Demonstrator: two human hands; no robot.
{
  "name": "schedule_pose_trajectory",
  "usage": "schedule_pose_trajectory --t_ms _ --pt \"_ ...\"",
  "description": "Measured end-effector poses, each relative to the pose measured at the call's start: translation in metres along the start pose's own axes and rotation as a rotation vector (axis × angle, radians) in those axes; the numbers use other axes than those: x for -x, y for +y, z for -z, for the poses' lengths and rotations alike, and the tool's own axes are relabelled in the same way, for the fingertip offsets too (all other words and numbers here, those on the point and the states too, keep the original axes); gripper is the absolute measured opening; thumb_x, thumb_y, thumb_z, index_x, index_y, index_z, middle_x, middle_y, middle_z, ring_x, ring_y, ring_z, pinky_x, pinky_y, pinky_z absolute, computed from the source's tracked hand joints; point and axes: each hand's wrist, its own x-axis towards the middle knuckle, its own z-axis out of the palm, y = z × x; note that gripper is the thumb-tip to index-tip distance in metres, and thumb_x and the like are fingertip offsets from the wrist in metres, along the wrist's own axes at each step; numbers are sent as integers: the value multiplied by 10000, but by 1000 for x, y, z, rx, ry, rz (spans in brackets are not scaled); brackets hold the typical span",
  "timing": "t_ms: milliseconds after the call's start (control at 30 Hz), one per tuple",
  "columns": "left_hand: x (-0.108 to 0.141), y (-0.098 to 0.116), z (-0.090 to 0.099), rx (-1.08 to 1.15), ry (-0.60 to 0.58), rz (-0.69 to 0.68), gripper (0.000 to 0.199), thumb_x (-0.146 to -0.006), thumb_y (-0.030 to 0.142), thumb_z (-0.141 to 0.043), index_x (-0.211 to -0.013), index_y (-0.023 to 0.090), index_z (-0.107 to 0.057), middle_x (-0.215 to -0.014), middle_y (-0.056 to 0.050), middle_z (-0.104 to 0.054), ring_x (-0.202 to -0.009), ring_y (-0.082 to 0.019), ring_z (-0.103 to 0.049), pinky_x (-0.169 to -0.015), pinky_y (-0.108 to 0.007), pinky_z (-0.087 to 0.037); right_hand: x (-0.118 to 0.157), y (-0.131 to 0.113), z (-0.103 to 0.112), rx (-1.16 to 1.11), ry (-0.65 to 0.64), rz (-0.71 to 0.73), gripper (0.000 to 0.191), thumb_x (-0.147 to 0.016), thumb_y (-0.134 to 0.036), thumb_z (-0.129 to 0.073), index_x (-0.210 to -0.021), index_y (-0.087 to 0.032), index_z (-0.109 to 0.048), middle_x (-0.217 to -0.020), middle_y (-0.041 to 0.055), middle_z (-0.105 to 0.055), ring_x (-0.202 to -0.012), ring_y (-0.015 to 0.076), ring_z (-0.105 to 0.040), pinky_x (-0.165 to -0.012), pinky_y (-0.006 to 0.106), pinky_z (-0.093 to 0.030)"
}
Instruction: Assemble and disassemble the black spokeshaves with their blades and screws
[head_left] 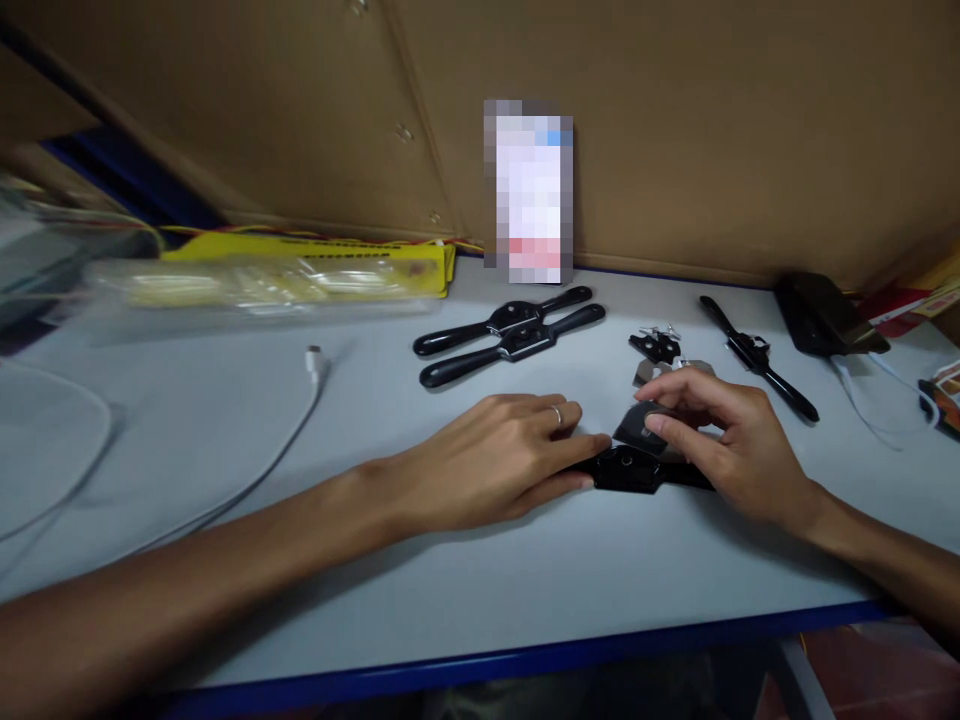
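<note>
A black spokeshave body (628, 470) lies on the table in front of me. My left hand (517, 450), with a ring on one finger, grips its left handle between thumb and fingers. In my right hand (724, 440) a flat grey spokeshave blade (637, 425) is pinched, tilted just above the body's middle. That hand covers part of the body's right handle. Just beyond it lie more grey blades (675, 372), small black cap plates (654, 346) and several silver screws (664, 331).
Two black spokeshaves (517, 335) lie side by side behind my left hand, another (754, 350) to the right. A blurred upright screen (529, 195) leans on the cardboard wall (675, 130). A white cable (300, 410), plastic-wrapped pack (262, 285) and black stand (821, 315) are on the table.
</note>
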Motion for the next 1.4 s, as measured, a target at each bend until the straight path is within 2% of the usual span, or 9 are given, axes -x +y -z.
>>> schedule_pose_trajectory --t_ms 400,867,1033,1233,1400 --pt "1 -1 -1 -1 3 -6 321 -1099 373 -439 -1256 209 -665 -891 -17 -629 -702 -144 -592 -667 -270 -483 1 0 -1 85 53 112 144 -952 -189 -598 -1024 -226 -716 -845 3 -724 -747 159 -660 -719 306 -510" --pt "0 0 -1 -19 3 -1 285 -1086 366 -479 -1246 213 -658 -892 -17 -634 -711 -139 -594 -675 -258 -481 2 2 -2 81 -15 101 156 -964 -228 -603 -1042 -231 -738 -856 18 -739 -739 168 -660 -689 305 -510" --pt "0 1 -1 -108 40 -66 233 -1085 325 -493 -1142 172 -660 -852 -20 -629 -682 -144 -573 -635 -268 -463 1 3 -3 85 -57 59 153 -946 -225 -626 -1040 -226 -747 -860 15 -752 -711 162 -652 -645 293 -501" --pt "-1 6 4 -240 69 -169 168 -1079 241 -502 -1093 138 -633 -792 -22 -636 -718 -160 -592 -622 -285 -465 -1 3 -1 86 -80 135 165 -946 -186 -600 -960 -238 -755 -908 26 -766 -826 186 -689 -773 333 -519" --pt "-1 7 5 -258 92 -187 157 -1072 214 -496 -1100 132 -627 -792 -22 -641 -718 -165 -597 -617 -296 -475 -3 4 0 60 -88 124 189 -942 -166 -588 -929 -246 -759 -889 23 -758 -821 187 -679 -781 344 -516"
